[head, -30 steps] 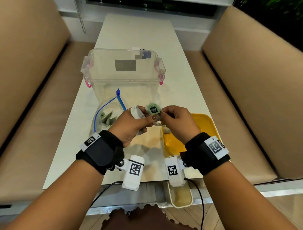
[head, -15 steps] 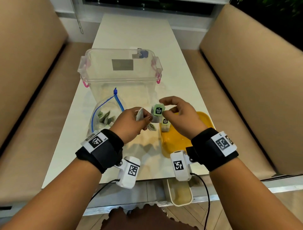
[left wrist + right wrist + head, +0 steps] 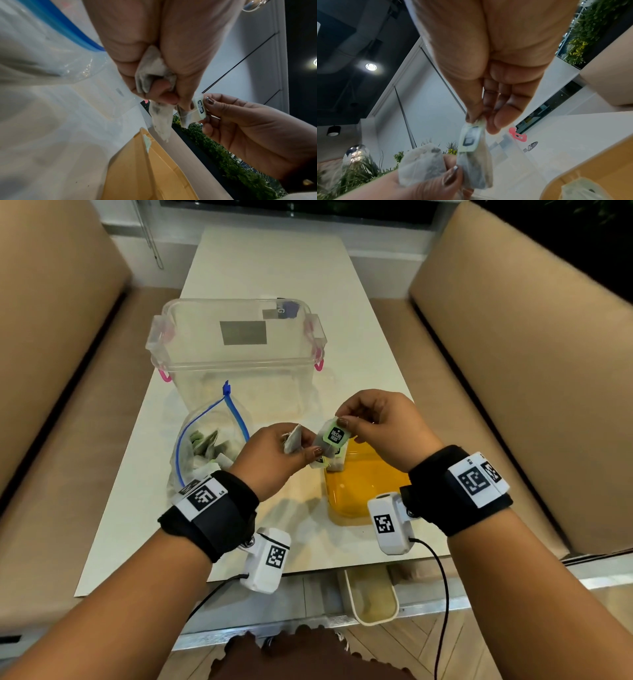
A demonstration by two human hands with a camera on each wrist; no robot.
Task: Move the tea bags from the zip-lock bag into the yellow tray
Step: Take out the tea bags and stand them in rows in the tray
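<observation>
An open zip-lock bag (image 3: 205, 446) with a blue zip lies left of centre on the table, several tea bags inside it. My left hand (image 3: 301, 446) grips a bunch of tea bags (image 3: 154, 70) just right of it. My right hand (image 3: 346, 421) pinches the top of one tea bag with a green tag (image 3: 334, 436), still close against the left thumb. Both hands hover over the far left end of the yellow tray (image 3: 366, 487), where a tea bag (image 3: 334, 465) lies. In the right wrist view the pinched tea bag (image 3: 471, 146) hangs beside the left hand's bunch (image 3: 423, 162).
A clear plastic bin (image 3: 236, 344) with pink latches stands behind the zip-lock bag. The white table (image 3: 274, 268) runs away between two tan benches (image 3: 51, 371) (image 3: 531, 371). A small cream tray (image 3: 371, 597) sits below the table's near edge.
My right hand has drawn the green-tagged tea bag up and to the right, out of the bunch in my left hand. The hands have moved slightly apart.
</observation>
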